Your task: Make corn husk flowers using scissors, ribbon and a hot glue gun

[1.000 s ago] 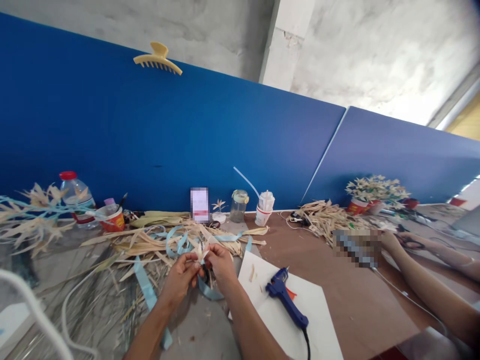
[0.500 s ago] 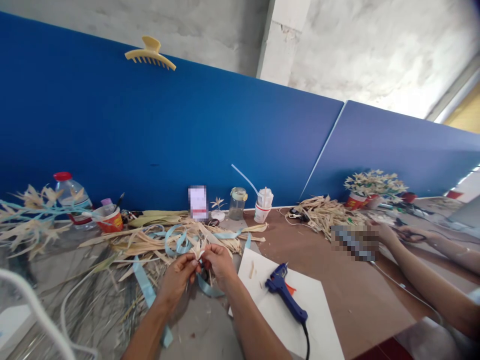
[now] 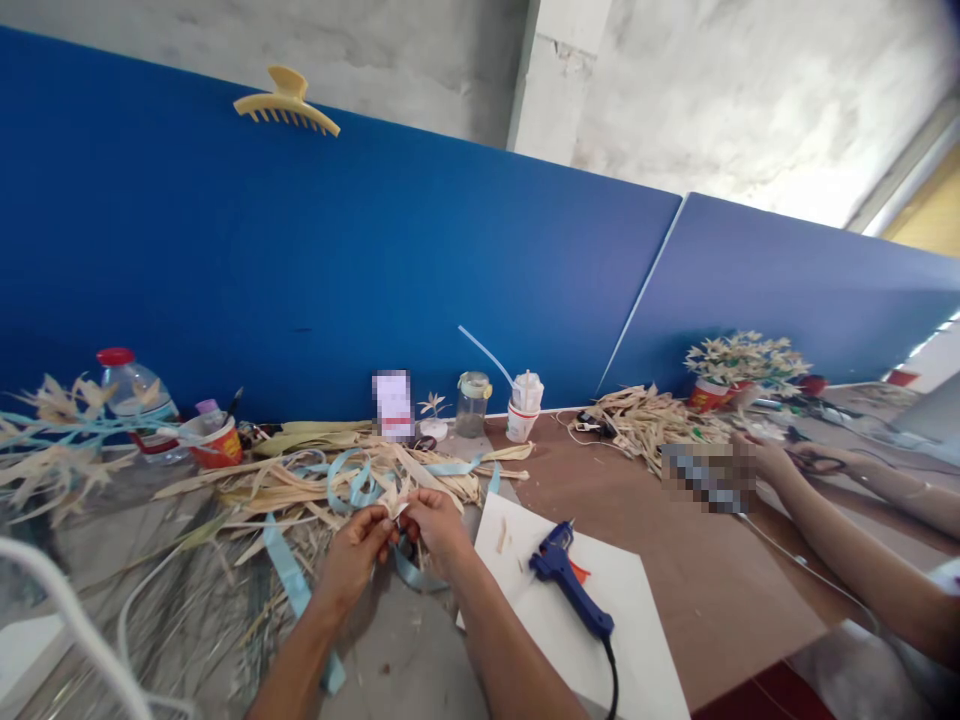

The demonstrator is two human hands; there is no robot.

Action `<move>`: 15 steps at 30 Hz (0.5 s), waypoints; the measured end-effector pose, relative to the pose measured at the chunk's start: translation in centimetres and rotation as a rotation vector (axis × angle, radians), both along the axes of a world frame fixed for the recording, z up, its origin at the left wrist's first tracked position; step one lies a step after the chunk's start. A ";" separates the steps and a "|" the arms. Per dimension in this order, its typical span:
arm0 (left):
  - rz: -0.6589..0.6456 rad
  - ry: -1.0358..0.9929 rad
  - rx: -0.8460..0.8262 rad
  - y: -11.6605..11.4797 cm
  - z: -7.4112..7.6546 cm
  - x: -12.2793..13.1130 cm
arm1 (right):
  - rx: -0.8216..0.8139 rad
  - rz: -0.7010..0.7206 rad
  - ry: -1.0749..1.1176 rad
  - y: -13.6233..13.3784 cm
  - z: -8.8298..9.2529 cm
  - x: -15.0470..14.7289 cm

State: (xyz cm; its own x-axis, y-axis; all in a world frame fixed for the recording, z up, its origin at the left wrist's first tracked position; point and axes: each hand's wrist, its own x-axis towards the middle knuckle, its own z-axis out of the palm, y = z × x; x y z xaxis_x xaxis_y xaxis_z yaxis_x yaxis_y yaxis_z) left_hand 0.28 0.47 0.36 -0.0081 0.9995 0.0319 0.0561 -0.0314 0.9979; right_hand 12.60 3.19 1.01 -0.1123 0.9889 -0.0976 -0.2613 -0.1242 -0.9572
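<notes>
My left hand and my right hand meet at the middle of the worktable, fingertips pinched together. Between them is a small pale flower of dried husk, its petals pointing up and away from me. Fingers hide its lower part. Loose dried husk strips lie behind and left of my hands, with a curled light-blue ribbon among them. To the right, a blue hot glue gun lies on a white board, apart from my hands.
A red-capped bottle, a red cup with pens, a glass jar and a paper cup line the blue partition. Another person's arm reaches in from the right. A white cable curves at lower left.
The view has shifted slightly. My hands stay together on the husk flower, with only a small shift of the fingers and petals.
</notes>
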 end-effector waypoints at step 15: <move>0.036 -0.066 0.020 0.2 -0.2 0.0 | 0.010 0.012 -0.009 0.0 0.1 0.0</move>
